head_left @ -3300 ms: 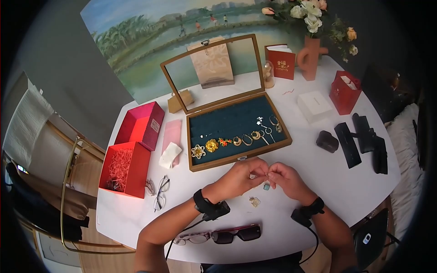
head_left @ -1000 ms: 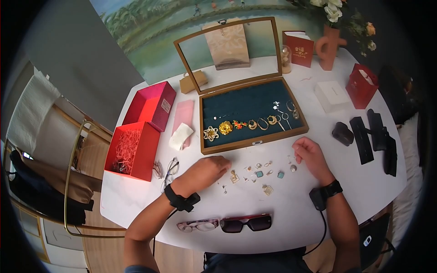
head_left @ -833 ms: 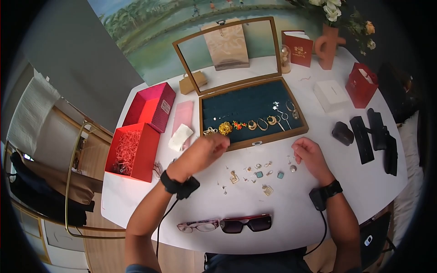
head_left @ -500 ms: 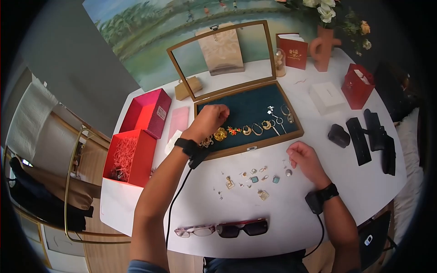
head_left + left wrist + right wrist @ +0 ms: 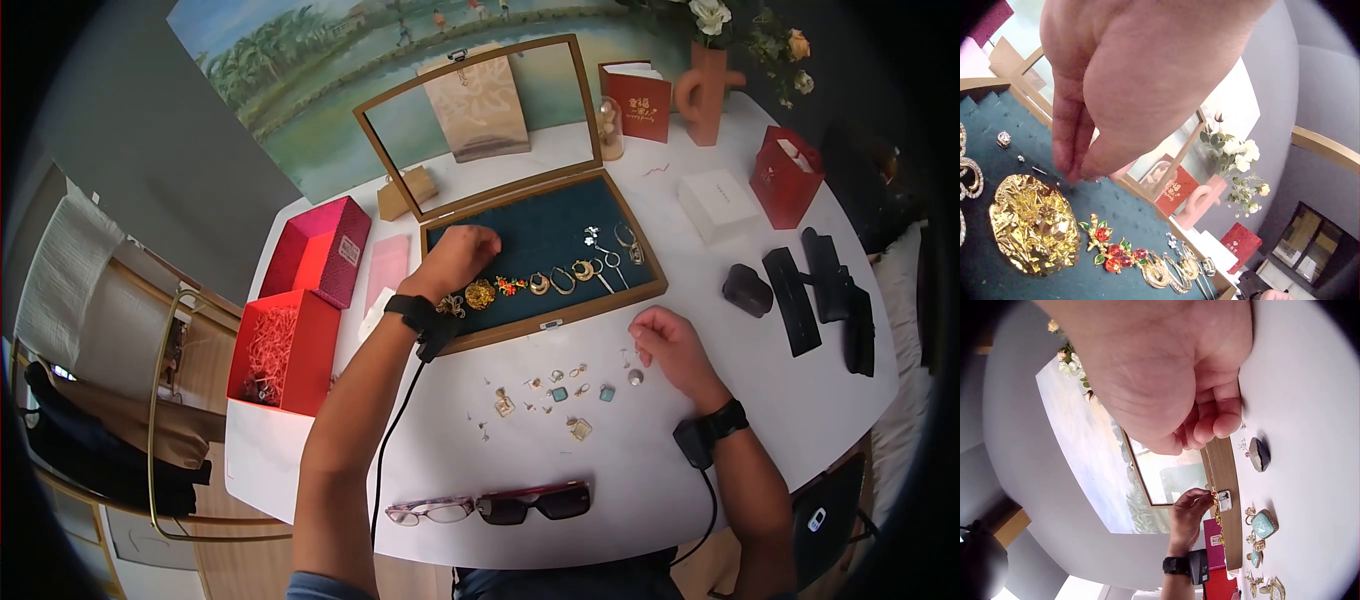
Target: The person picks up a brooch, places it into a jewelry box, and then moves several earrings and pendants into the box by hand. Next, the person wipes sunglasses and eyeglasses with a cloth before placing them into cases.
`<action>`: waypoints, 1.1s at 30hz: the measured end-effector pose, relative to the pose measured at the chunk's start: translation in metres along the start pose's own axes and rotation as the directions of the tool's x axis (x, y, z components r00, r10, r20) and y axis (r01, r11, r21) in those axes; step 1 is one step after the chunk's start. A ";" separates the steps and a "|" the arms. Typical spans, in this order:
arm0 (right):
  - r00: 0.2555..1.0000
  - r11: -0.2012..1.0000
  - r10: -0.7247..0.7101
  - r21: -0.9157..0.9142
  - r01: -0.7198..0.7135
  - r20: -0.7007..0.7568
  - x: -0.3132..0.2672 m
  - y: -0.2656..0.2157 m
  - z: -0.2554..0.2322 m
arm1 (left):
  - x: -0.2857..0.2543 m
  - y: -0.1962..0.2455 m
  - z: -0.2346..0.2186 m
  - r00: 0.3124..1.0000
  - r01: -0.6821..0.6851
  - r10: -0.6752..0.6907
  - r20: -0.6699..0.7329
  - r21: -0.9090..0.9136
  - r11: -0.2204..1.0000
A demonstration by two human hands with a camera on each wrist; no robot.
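Note:
My left hand (image 5: 460, 255) reaches over the left part of the open jewelry box (image 5: 560, 320). Thumb and fingertips are pinched together close to the dark green lining, around what looks like a small earring, mostly hidden by the fingers. Beside them in the left wrist view are a small stud earring (image 5: 1004, 139), a large gold flower piece (image 5: 1035, 225) and a red-and-green flower piece (image 5: 1113, 253). My right hand (image 5: 672, 348) rests on the table with loosely curled fingers, holding nothing. Near it lies a dark faceted earring (image 5: 1260, 454); a turquoise earring (image 5: 1264, 524) lies farther off.
Several loose earrings (image 5: 559, 394) lie in front of the box. Sunglasses (image 5: 535, 503) and clear glasses (image 5: 430, 511) are at the near edge. A red box (image 5: 305, 350) stands left; a white box (image 5: 718, 205), a red bag (image 5: 786, 180) and black cases (image 5: 792, 300) stand right.
My hands, together over the table at first, have parted. The left hand has moved from the loose earrings up over the box and stays there; the right has settled on the table.

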State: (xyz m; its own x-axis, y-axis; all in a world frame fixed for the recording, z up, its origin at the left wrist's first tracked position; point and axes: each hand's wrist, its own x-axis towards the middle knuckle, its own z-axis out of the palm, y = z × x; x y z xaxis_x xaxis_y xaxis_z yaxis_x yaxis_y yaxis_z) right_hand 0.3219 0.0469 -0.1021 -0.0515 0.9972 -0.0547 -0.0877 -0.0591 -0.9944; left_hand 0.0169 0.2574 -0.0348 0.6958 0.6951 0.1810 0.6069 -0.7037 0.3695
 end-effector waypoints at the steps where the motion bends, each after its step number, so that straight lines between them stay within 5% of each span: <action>1: 1.000 1.000 -0.001 0.010 0.001 0.005 0.000 0.000 0.000 | 0.001 -0.001 0.001 1.000 0.019 -0.019 0.001 -0.009 1.000; 8: 1.000 1.000 0.002 0.023 -0.002 0.015 0.000 0.000 0.000 | 0.001 0.000 0.005 0.998 0.061 -0.061 0.012 -0.006 0.998; 22: 1.000 1.000 -0.008 0.013 0.008 0.027 0.000 0.001 -0.001 | -0.001 0.011 0.007 0.991 -0.129 0.113 0.070 0.317 0.939; 25: 1.000 1.000 -0.014 0.008 0.013 0.025 0.000 0.002 0.000 | -0.001 0.026 0.004 0.997 -0.050 0.025 0.079 0.334 0.941; 33: 1.000 1.000 -0.017 0.003 0.016 0.024 0.000 0.000 0.000 | 0.001 0.015 0.004 0.994 -0.107 0.105 0.020 0.233 0.967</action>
State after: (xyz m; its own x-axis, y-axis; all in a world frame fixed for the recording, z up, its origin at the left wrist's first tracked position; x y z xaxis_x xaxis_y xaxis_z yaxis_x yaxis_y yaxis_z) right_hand 0.3217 0.0466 -0.1021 -0.0740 0.9966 -0.0361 -0.0917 -0.0428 -0.9949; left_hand 0.0283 0.2473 -0.0332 0.7631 0.6142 0.2010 0.6018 -0.7887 0.1254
